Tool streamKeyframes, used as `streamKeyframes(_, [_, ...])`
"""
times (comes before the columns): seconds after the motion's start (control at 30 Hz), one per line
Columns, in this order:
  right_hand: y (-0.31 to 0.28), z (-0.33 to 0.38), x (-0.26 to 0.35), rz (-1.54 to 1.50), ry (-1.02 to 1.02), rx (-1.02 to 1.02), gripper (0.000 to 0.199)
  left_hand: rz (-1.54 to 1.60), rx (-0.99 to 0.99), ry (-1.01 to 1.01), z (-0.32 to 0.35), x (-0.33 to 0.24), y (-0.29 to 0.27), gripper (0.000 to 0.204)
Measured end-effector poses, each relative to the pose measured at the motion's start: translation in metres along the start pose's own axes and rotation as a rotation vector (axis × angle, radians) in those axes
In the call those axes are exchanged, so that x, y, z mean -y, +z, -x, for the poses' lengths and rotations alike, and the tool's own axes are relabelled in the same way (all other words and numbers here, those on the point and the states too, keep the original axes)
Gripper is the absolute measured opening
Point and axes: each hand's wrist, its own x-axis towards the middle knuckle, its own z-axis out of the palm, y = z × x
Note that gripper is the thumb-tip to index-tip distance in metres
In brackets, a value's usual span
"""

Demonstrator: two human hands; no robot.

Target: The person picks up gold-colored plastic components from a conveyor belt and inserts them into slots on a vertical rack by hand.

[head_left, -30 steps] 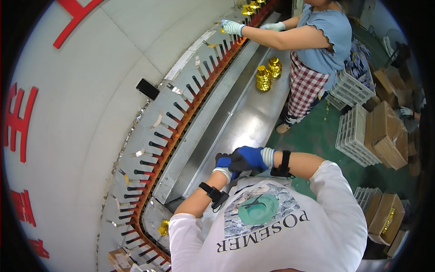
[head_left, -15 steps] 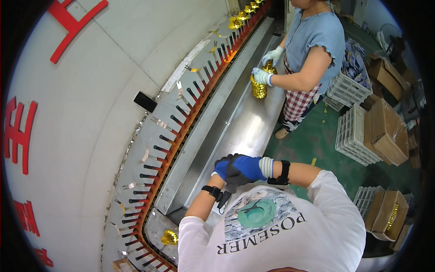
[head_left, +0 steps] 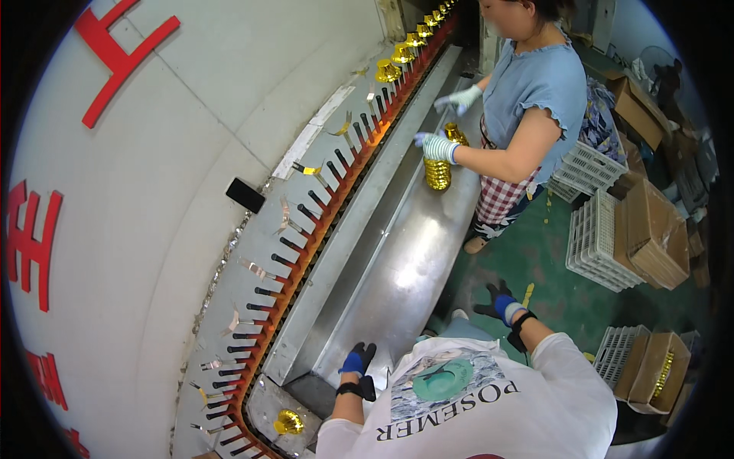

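Left hand (head_left: 357, 359), blue-and-black gloved, fingers spread, holding nothing, over near end of steel counter (head_left: 397, 260). Right hand (head_left: 497, 302), same glove, fingers spread wide, holding nothing, off counter's right edge above green floor (head_left: 550, 268). Gold ornament (head_left: 288, 421) seated at near left corner by peg row (head_left: 306, 229). Farther along right edge: co-worker's gloved hand (head_left: 436, 147) gripping gold stacked piece (head_left: 438, 174). More gold pieces (head_left: 403, 55) at far end.

- left hand (head_left: 357, 359) and right hand (head_left: 501, 302): blue-and-black gloves
- gold ribbed caps (head_left: 437, 174)
- steel-grey trough (head_left: 397, 260)
- orange-red rail (head_left: 306, 245) with black pegs
- co-worker (head_left: 535, 99): light-blue top, red-checked skirt
- green floor (head_left: 535, 260)
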Motion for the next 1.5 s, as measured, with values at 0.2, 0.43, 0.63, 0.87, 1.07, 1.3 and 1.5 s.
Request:
streamKeyframes(0.2, [0.066,0.051,-0.099,-0.096,0.583,0.114,0.097,-0.147,0.133,-0.117,0.011,0.054,0.032,0.108])
streamKeyframes(0.43, [0.083,0.023,-0.097,-0.224,0.382,0.026,0.074,-0.229,0.215,-0.136,0.001,0.043,0.022,0.106])
streamKeyframes(0.63, [0.068,0.005,-0.061,-0.175,0.122,0.041,0.058,-0.207,0.215,-0.237,0.014,0.032,0.017,0.105])
streamKeyframes(0.87, [0.042,-0.025,-0.054,-0.105,0.076,0.153,0.048,-0.292,0.191,-0.334,0.022,-0.001,0.020,0.113])
streamKeyframes(1.07, [0.057,-0.048,-0.059,-0.058,0.023,0.250,0.050,0.320,0.266,-0.645,0.016,0.012,0.014,0.078])
streamKeyframes(1.3, [0.119,-0.098,-0.121,0.170,-0.172,0.235,0.041,0.262,0.297,-0.564,-0.012,0.026,0.014,0.073])
streamKeyframes(1.5, [0.140,-0.105,-0.128,0.332,-0.320,0.296,0.034,0.035,0.226,-0.476,-0.010,0.040,0.002,0.076])
